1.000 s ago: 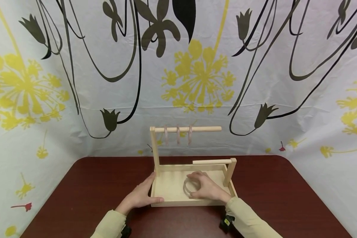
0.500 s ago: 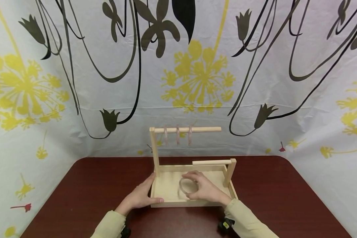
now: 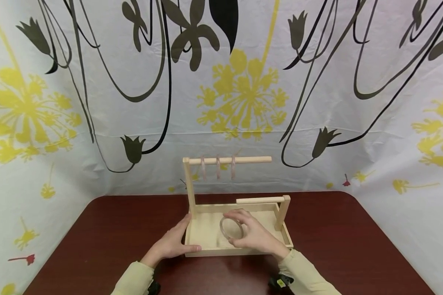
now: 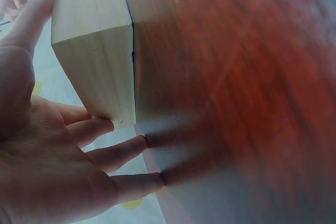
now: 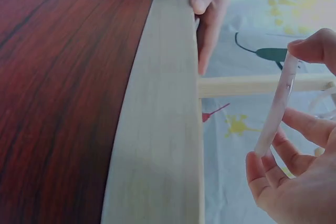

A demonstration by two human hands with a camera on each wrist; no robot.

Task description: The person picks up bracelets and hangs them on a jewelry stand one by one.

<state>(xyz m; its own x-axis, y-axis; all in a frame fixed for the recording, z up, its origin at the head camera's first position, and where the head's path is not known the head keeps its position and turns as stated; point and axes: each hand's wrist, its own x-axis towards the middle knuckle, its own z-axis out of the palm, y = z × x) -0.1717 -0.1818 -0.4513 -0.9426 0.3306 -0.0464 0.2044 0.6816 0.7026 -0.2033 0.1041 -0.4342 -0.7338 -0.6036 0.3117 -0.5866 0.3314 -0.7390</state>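
My right hand [image 3: 254, 234] pinches a pale, translucent bangle [image 5: 277, 103] by its edge, thumb on one side and fingertips on the other. The ring stands on edge over the floor of a light wooden tray [image 3: 204, 237], part of a two-post display stand. At the tray's near left corner, my left hand [image 3: 171, 242] lies spread, its thumb along the front wall and its fingers against the left side. In the left wrist view these fingers [image 4: 118, 155] look nearly straight, some tips reaching the table. Several similar bangles [image 3: 218, 169] hang on the stand's upper rod [image 3: 254, 159].
A shorter, lower rod [image 3: 259, 200] juts leftward from the right post [image 3: 282, 213]. The taller post [image 3: 189, 186] rises at the left. Under the stand is a dark red wooden table [image 3: 328, 241]. Behind it hangs a flower-patterned cloth [image 3: 251, 106].
My right hand has moved slightly left with the bangle, which has turned to face the head view more fully. My left hand keeps its place on the tray. The head view has shifted slightly.
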